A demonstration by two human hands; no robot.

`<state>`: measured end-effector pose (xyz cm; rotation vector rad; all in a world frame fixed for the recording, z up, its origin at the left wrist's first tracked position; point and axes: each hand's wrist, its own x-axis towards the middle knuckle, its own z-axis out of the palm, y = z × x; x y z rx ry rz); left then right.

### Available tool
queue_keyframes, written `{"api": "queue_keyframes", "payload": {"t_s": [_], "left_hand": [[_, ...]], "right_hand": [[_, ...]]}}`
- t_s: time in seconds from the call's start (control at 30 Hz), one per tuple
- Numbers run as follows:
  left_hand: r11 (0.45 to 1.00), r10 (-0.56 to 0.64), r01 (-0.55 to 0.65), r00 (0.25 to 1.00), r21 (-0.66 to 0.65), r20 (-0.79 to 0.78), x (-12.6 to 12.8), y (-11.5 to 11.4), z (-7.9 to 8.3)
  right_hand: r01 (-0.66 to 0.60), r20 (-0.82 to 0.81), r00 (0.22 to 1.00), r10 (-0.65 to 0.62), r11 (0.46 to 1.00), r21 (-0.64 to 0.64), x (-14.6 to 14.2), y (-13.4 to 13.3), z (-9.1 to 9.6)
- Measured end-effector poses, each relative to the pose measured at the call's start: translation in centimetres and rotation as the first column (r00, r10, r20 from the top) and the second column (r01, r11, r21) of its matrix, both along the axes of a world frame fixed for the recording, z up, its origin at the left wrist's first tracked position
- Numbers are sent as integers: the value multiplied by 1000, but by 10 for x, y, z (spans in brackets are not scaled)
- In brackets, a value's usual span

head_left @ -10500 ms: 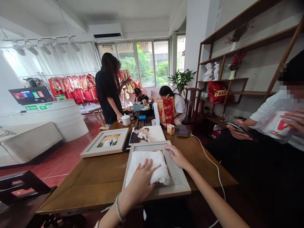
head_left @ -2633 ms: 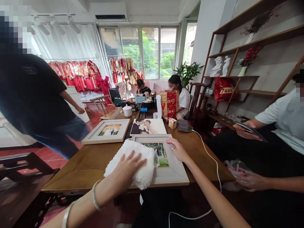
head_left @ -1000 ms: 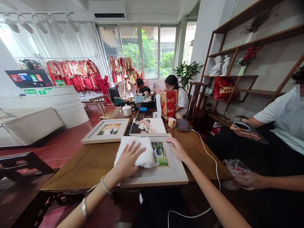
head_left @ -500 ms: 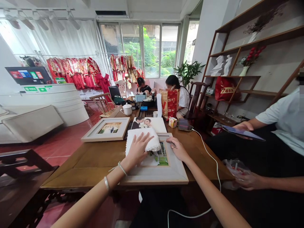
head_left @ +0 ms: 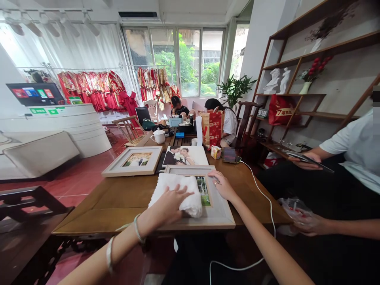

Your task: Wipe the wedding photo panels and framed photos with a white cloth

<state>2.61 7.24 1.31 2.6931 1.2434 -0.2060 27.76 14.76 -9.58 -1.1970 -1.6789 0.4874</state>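
On the brown table [head_left: 118, 204], the white lidded cup [head_left: 159, 137] kept its contents hidden, and what the red-and-tan paper bag [head_left: 214, 128] held could not be seen. Two wooden frames each had a photo inside: the far frame [head_left: 130, 173] at left and the near frame [head_left: 219, 215]. At right, a co-worker's hand [head_left: 316, 225] held a clear plastic bag [head_left: 297, 209] with something red in it. Half a second earlier the white cloth [head_left: 189, 204] had overlapped the loose print [head_left: 190, 156]; now it lay nearer, across the near frame's left part. It was directly under the left hand [head_left: 168, 205], whose fingers were spread apart. The right hand [head_left: 222, 186] rested on the near frame's right border; whether it gripped could not be told.
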Motion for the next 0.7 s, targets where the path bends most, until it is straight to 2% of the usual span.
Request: {"api": "queue_keyframes", "payload": {"t_s": [0.17,0.3,0.43,0.53,0.6,0.7], "left_hand": [[998,13,-11,1000,-58,22,-8,-49,-1],[995,88,-86,996,-41,34,8,-56,-12],[992,121,-122,991,10,53,26,-36,-23],[996,59,-60,998,72,28,31,-9,-26],[988,22,-22,1000,152,-2,31,11,-27],[958,36,-32,999,285,-11,34,38,-28]], "right_hand": [[4,-24,1000,-4,1000,-8,-2,-2,2],[13,-27,1000,-13,1000,-7,-3,-2,1],[26,-10,1000,-26,1000,-3,-1,0,-1],[31,3,1000,-31,999,-8,0,1,-2],[37,7,999,-37,999,-14,0,1,-2],[34,13,999,-34,999,-7,0,2,-3]]}}
